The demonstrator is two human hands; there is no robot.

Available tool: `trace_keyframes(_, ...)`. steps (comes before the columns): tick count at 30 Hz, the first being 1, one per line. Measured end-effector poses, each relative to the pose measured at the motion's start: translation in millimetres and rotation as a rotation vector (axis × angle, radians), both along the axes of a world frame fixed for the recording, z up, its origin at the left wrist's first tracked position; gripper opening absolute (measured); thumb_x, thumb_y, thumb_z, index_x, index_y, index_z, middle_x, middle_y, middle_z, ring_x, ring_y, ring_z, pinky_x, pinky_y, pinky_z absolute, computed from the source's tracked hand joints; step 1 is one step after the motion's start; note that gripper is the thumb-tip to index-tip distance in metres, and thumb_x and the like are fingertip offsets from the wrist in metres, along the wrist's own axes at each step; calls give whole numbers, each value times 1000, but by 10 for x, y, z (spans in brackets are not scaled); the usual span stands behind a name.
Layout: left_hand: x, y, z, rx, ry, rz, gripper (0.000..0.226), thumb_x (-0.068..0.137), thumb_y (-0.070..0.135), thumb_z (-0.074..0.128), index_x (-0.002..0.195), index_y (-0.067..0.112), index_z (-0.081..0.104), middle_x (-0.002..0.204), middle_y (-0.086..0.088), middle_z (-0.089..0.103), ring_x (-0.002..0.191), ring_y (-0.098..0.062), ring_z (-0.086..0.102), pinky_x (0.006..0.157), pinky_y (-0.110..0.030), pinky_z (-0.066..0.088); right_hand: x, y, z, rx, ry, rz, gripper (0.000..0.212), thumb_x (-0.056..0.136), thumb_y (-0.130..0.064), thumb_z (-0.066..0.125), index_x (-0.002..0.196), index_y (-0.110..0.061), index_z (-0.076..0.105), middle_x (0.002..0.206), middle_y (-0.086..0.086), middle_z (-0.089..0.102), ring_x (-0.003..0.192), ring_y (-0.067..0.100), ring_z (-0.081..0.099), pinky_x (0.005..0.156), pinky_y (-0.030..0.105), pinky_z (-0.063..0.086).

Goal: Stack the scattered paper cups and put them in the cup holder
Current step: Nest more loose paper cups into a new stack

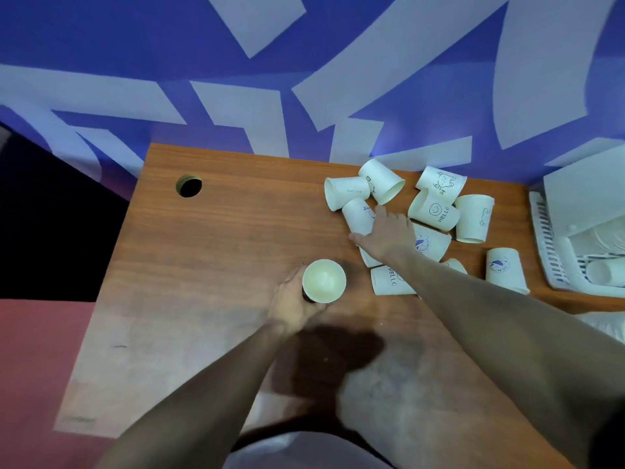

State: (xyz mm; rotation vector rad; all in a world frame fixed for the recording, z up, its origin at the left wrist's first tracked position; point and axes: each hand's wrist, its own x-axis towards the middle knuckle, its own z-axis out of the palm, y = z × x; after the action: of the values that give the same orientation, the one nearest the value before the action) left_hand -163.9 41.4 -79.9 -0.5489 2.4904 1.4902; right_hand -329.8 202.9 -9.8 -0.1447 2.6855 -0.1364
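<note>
The upright white paper cup [324,281], mouth facing up, stands on the brown wood-grain table [236,238] clamped in the grip of the left hand [291,299], whose fingers wrap its lower wall; whether it is one cup or already a short stack cannot be told from above. Just beyond and to the right of that grip, the right hand [385,235] lies spread with its fingers apart over a white paper cup lying on its side [358,214], touching it but not yet closed on it. The step in hand looks like taking this lying cup and nesting it into the held one. To do it well, the right grip should close around the cup's wall near its middle, lightly, since thin paper dents; then the cup should be turned base-down and lowered straight into the open mouth while the left grip keeps the receiver steady and vertical. Farther right of the reaching grip lie the other scattered white printed cups [436,211], some touching each other, so lifting cleanly upward avoids rolling the neighbours. At the far right, well apart from both grips, sits the white slotted plastic cup holder [548,245], with a cup already lying in it.
</note>
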Motion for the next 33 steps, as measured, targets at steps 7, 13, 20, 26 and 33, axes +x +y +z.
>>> trace_keyframes(7,16,4,-38,-5,-25,-1,75,55,49,84,122,39,52,117,16,65,110,-14,63,93,-39,53,163,33,167,-213,7,-17,68,78,-47,67,134,-18,44,126,8,51,117,29,50,100,43,41)
trace_keyframes(13,1,-20,61,-25,-71,-43,74,58,52,83,124,37,52,117,15,64,108,-12,62,92,-32,52,380,-19,918,-536,14,153,71,72,-36,78,134,-25,46,119,-5,40,107,14,49,89,29,41)
trace_keyframes(20,22,-30,133,11,-40,-46,69,58,54,79,121,44,52,119,15,65,111,-10,62,93,-37,52,691,-9,1269,-263,-66,579,64,70,-43,77,123,-20,49,102,-7,37,92,20,53,77,37,46)
trace_keyframes(26,2,-32,289,-6,-45,-90,92,49,67,58,134,30,52,134,2,61,133,-18,48,105,-45,41,833,-206,973,-95,-17,744,78,80,-49,72,145,-25,37,124,3,49,115,25,51,89,39,49)
trace_keyframes(33,-6,-38,270,-20,-120,-85,92,56,59,81,136,29,47,138,0,56,132,-20,48,104,-49,40,896,-357,617,38,17,847,90,87,-49,68,157,-20,19,162,-1,26,137,23,34,108,40,34)
